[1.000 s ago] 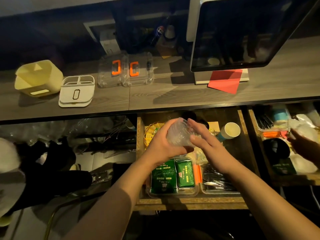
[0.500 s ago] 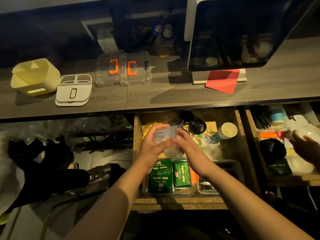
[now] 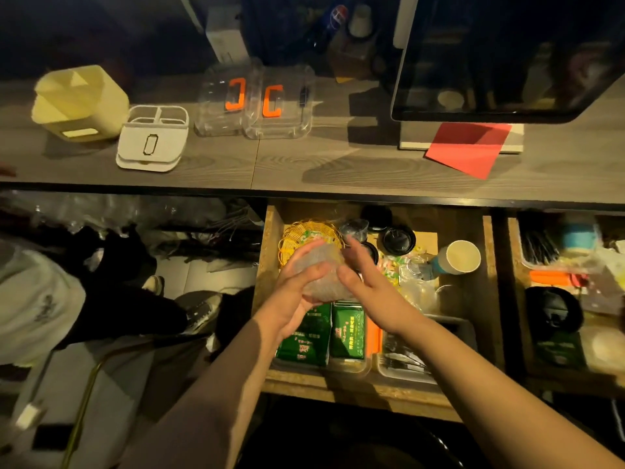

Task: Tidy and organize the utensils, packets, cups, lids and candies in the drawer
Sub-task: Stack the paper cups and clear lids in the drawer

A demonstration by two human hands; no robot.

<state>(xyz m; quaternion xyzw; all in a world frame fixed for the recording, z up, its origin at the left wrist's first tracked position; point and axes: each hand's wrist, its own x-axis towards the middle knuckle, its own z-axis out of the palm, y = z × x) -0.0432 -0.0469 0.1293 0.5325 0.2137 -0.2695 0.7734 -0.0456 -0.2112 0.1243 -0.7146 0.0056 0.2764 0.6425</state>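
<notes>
Fingers [image 3: 306, 270] of left hand [image 3: 297, 296] wrapped round clear cups [image 3: 321, 279], right hand [image 3: 368, 286] flat alongside | packets [image 3: 319, 336] boxed below | candies [image 3: 392, 265], lids [image 3: 397, 239] right, loose

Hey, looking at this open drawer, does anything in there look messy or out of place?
Yes. Small wrapped candies lie loose on the drawer floor between the yellow basket and the paper cup, beside crumpled clear plastic. The green packets sit neatly in a tray. Both hands are on clear cups.
</notes>
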